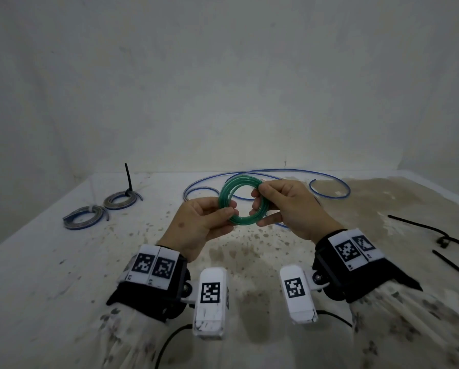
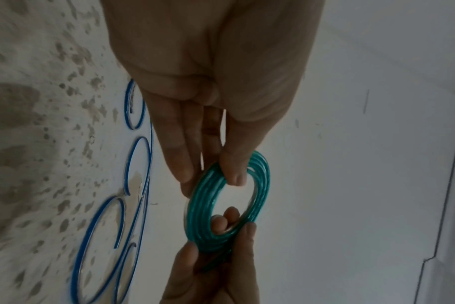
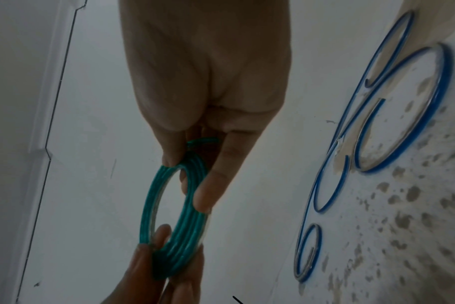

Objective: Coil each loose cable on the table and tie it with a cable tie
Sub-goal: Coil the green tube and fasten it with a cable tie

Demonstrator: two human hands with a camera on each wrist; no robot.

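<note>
A green cable wound into a flat ring [image 1: 241, 201] is held up above the table between both hands. My left hand [image 1: 204, 222] pinches the ring's left side [image 2: 208, 193] between thumb and fingers. My right hand [image 1: 284, 206] pinches its right side [image 3: 192, 170], with fingers reaching through the hole. A loose blue cable [image 1: 252, 177] lies in wide loops on the table behind the hands; it also shows as blue cable loops [image 2: 133, 205] beside the left hand and blue cable loops [image 3: 392, 115] beside the right hand. No tie is visible on the green ring.
Two coiled grey-blue cables [image 1: 100, 211] lie at the back left, one with a black tie [image 1: 128, 182] sticking up. Several loose black cable ties [image 1: 441, 243] lie at the right. The white table [image 1: 50, 275] is stained brown; a wall stands close behind.
</note>
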